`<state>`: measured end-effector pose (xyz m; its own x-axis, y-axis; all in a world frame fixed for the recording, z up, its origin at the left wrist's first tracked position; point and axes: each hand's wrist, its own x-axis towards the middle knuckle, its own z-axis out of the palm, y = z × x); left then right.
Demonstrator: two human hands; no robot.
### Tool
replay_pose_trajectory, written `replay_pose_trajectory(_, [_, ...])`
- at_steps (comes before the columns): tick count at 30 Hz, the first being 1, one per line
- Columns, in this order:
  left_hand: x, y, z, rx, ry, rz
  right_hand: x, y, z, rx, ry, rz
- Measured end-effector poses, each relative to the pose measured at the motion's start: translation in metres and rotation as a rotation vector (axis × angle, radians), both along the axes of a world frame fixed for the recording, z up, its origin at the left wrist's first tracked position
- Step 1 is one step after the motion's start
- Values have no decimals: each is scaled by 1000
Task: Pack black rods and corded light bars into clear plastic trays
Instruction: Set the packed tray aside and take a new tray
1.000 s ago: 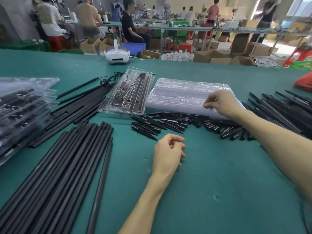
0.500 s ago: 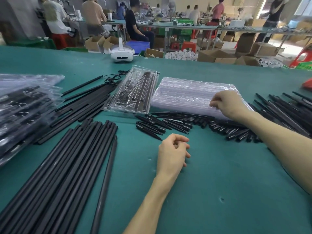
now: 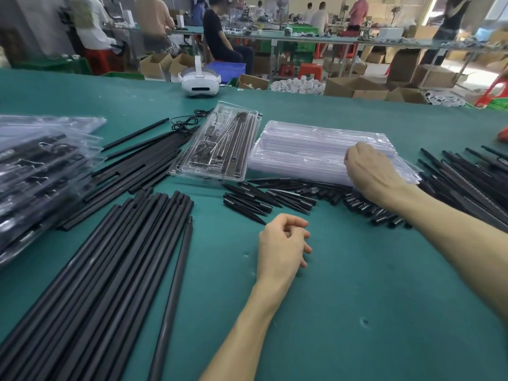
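A stack of empty clear plastic trays (image 3: 308, 149) lies at the middle back of the green table. My right hand (image 3: 371, 169) rests on its near right corner, fingers curled over the top tray's edge and fingertips hidden. My left hand (image 3: 280, 243) lies idle on the table in front, fingers loosely curled and holding nothing. One tray (image 3: 220, 149) with rods and a corded bar in it sits left of the stack. Long black rods (image 3: 110, 270) lie in a bundle at the near left. Short tapered black pieces (image 3: 261, 196) are scattered before the stack.
Packed trays (image 3: 35, 171) are piled at the far left. More black bars with a cord (image 3: 143, 163) lie beside them, and another rod pile (image 3: 467, 182) is at the right. A white headset (image 3: 200, 83) stands at the table's far edge. People work at benches behind.
Both hands stay about where they were: the right on the tray stack's corner, the left idle on the table. The view has shifted slightly.
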<state>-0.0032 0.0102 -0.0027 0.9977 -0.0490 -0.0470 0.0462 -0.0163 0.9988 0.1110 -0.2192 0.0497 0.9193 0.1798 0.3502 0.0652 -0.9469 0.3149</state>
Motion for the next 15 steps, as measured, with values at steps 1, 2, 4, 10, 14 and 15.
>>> replay_pose_trajectory(1, [0,0,0,-1,1,0,0,-1,-1,-7,-15,5])
replay_pose_trajectory(2, [0,0,0,-3,1,1,1,-2,-2,-8,-28,10])
replay_pose_trajectory(4, [0,0,0,-5,2,4,3,-5,-2,14,-24,24])
replay_pose_trajectory(10, [-1,0,0,-10,5,7,-1,-10,7,-43,78,101])
replay_pose_trajectory(14, [0,0,1,-11,9,10,-5,-4,17,-194,121,79])
replay_pose_trajectory(15, [0,0,1,-11,9,11,-7,-3,20,-231,142,82])
